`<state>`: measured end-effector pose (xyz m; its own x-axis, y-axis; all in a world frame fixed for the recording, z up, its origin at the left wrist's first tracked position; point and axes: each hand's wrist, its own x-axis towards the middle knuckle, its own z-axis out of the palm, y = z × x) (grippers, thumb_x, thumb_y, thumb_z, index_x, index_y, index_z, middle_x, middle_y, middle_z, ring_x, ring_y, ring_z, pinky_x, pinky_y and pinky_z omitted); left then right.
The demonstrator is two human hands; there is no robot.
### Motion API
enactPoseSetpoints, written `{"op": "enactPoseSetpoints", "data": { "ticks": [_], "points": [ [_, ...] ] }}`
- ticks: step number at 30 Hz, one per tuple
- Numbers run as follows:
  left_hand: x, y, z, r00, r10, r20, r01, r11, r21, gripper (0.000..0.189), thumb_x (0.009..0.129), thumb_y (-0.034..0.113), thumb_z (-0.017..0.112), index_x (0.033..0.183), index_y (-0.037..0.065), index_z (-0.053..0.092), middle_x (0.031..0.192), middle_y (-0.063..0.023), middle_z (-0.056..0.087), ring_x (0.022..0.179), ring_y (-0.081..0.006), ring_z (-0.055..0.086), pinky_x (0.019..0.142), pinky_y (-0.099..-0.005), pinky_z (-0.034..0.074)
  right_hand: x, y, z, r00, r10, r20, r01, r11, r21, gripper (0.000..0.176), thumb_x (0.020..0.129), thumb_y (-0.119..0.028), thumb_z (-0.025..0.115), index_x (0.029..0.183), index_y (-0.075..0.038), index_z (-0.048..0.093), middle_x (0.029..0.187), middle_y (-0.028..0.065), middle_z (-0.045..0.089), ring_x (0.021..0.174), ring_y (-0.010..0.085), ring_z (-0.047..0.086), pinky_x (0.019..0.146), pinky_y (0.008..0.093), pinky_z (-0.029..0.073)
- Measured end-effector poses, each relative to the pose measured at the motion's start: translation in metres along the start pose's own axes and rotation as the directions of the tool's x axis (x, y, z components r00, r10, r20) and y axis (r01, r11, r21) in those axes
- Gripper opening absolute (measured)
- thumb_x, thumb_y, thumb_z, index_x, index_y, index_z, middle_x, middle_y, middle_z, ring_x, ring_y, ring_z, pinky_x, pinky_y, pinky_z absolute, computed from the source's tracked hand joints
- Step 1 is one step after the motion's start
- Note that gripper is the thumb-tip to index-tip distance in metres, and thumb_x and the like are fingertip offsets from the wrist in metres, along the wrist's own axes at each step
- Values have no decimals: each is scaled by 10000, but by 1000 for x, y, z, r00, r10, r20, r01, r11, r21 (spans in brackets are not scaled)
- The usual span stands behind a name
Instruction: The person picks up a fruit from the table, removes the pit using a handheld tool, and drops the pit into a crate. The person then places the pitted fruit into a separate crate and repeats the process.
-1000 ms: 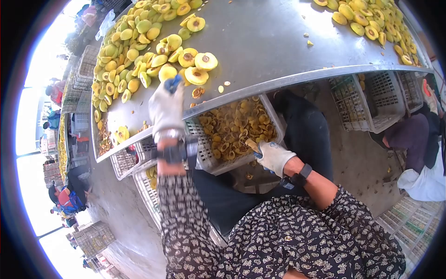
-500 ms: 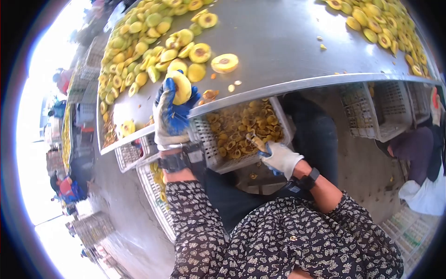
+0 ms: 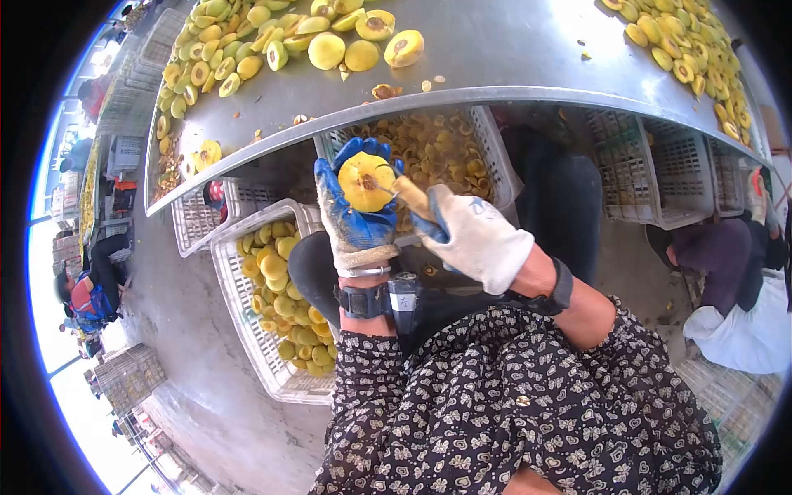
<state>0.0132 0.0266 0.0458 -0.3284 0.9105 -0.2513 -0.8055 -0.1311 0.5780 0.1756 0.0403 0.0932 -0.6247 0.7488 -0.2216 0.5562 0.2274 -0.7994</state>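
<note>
My left hand (image 3: 353, 229), in a blue-coated white glove, cups a yellow peach half (image 3: 360, 183) with its cut face up. A brown, rough hollow shows at the middle of that face. In my white-gloved right hand (image 3: 487, 239) is a wooden-handled pitting tool (image 3: 415, 200). Its narrow metal end reaches the peach half near the centre; the exact contact is hard to make out. Both hands are just below the table edge, in front of a white crate (image 3: 493, 153) of peach scraps. Several peach halves lie on the metal table (image 3: 503, 58) beyond.
Left of my knees stands a white crate (image 3: 239, 318) filled with peach halves. More peach halves (image 3: 672, 45) are heaped at the table's far right. Stacked white crates (image 3: 631, 177) sit under the table at right. A person (image 3: 742, 272) sits at the right edge.
My left hand has come down from above the table with the peach half, now turned cut face up. My right hand has raised the pitting tool to it. The view has shifted.
</note>
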Motion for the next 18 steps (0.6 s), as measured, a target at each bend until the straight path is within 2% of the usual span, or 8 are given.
{"op": "enactPoseSetpoints", "data": {
  "ticks": [2,8,10,11,14,15,17,18],
  "points": [
    [-5,-4,1,999,-3,-32,4,999,38,484,941,465,372,1120,51,548,1080,-123,600,1007,-277,574,861,-428,472,-1,-4,6,997,-76,-12,75,996,-47,231,850,-175,528,954,27,486,743,215,610,710,382,611,665,456,469],
    [-12,-6,1,997,14,-70,-4,991,136,462,925,464,429,1015,38,586,933,-107,634,823,-253,624,723,-367,527,-5,-5,23,999,35,33,-30,992,-126,243,826,-148,553,967,39,487,769,229,613,779,371,613,694,437,468],
    [-14,-7,5,983,81,-167,-31,959,280,428,913,395,506,941,-20,605,809,-127,644,683,-234,638,606,-345,546,-7,-4,24,992,96,83,-87,991,-106,260,822,-147,561,962,57,483,790,237,617,782,373,613,689,432,469],
    [-14,-9,4,983,74,-170,-24,961,277,428,913,395,506,941,-20,605,809,-127,644,683,-234,638,606,-345,546,-9,-2,24,991,104,84,-95,990,-107,260,822,-147,561,962,57,483,790,237,617,782,373,613,689,432,469],
    [-12,-8,-4,986,20,-164,46,920,390,360,893,328,572,846,-24,633,714,-111,641,577,-196,621,517,-299,530,-11,6,22,985,68,160,-56,996,-76,262,830,-148,552,982,57,492,797,238,622,757,383,612,672,424,473],
    [-13,-9,-6,986,16,-167,51,919,391,360,893,328,572,846,-24,633,714,-111,641,577,-196,621,517,-299,530,-11,6,23,973,115,200,-115,993,-10,243,831,-139,545,972,56,508,773,223,624,711,362,618,640,411,478],
    [-14,-9,-8,978,-5,-207,135,775,617,396,876,376,584,863,-17,630,727,-113,640,581,-196,617,527,-297,522,-6,10,23,957,156,243,-174,983,53,227,832,-130,538,962,55,524,748,208,627,666,341,623,607,398,483],
    [-12,-11,-14,989,-12,-146,102,772,628,383,859,365,613,827,-16,638,695,-104,636,554,-187,611,517,-290,517,-2,12,23,917,188,353,-252,957,145,209,832,-127,534,942,50,539,724,189,624,627,307,618,577,381,481]
  ]
}}
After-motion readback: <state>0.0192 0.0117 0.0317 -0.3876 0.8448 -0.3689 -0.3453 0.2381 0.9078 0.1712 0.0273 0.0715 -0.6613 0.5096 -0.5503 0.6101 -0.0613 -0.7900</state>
